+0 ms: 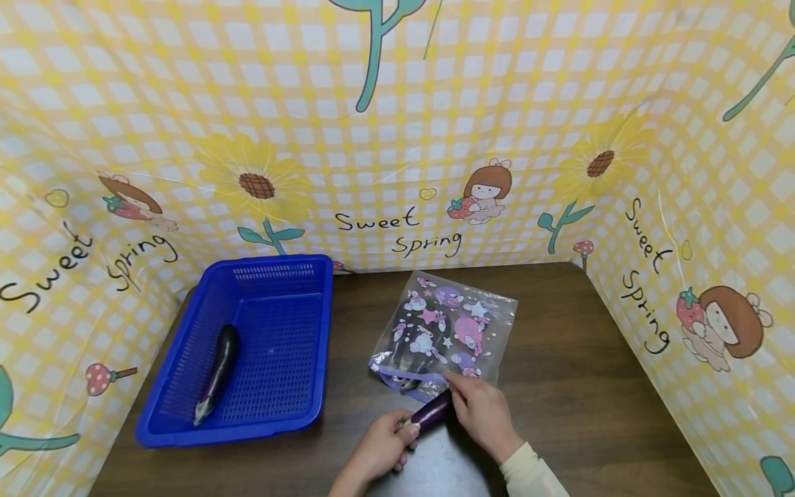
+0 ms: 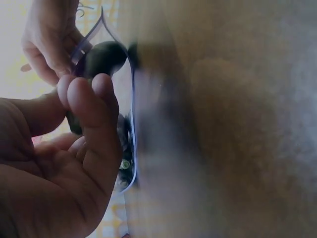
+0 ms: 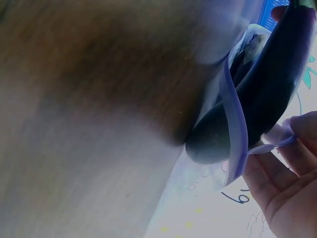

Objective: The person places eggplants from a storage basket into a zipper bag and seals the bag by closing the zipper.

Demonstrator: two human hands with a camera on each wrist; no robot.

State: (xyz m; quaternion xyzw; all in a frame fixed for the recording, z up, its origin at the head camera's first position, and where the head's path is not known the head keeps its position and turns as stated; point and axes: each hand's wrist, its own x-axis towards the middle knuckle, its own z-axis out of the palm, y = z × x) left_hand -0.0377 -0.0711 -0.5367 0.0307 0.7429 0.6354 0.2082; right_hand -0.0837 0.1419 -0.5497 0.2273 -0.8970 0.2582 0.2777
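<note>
My left hand grips an eggplant by its stem end. The blunt end of that eggplant is inside the mouth of a clear zip bag printed with pink and purple figures. My right hand pinches the purple-edged rim of the bag between thumb and fingers, holding the mouth apart. Other eggplants lie in the bag, stem ends toward the opening; in the left wrist view their stems show near the lower corner of the rim.
A blue plastic basket stands on the left of the brown wooden table. One eggplant lies along its left side. A yellow checked cloth with printed flowers and lettering hangs behind and on both sides.
</note>
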